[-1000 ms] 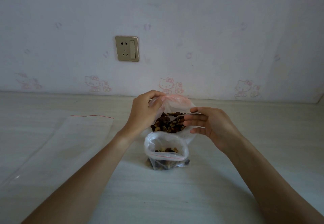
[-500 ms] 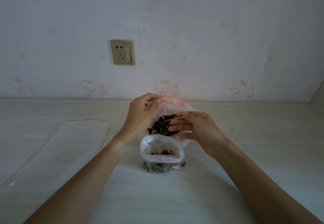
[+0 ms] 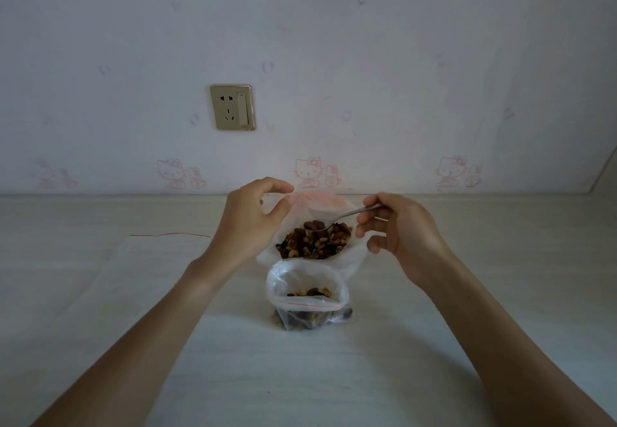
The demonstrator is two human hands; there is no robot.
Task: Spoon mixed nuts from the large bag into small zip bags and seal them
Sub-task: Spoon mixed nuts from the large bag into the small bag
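Observation:
The large clear bag (image 3: 354, 258) of mixed nuts (image 3: 315, 243) stands open at the middle of the table. My left hand (image 3: 248, 217) pinches its rim on the left side and holds the mouth open. My right hand (image 3: 397, 229) grips the handle of a metal spoon (image 3: 345, 216). The spoon's bowl carries a few nuts just above the pile in the large bag. A small zip bag (image 3: 307, 296) with a red seal line stands open right in front of the large bag, partly filled with nuts.
Flat empty zip bags (image 3: 110, 279) with a red seal line lie on the table to the left. The wall with a socket plate (image 3: 232, 107) rises just behind the bags. The pale table (image 3: 334, 376) stretches toward me.
My right hand has pulled back to the right and lifted the spoon, which now carries nuts above the pile. My left hand keeps its pinch on the large bag's rim.

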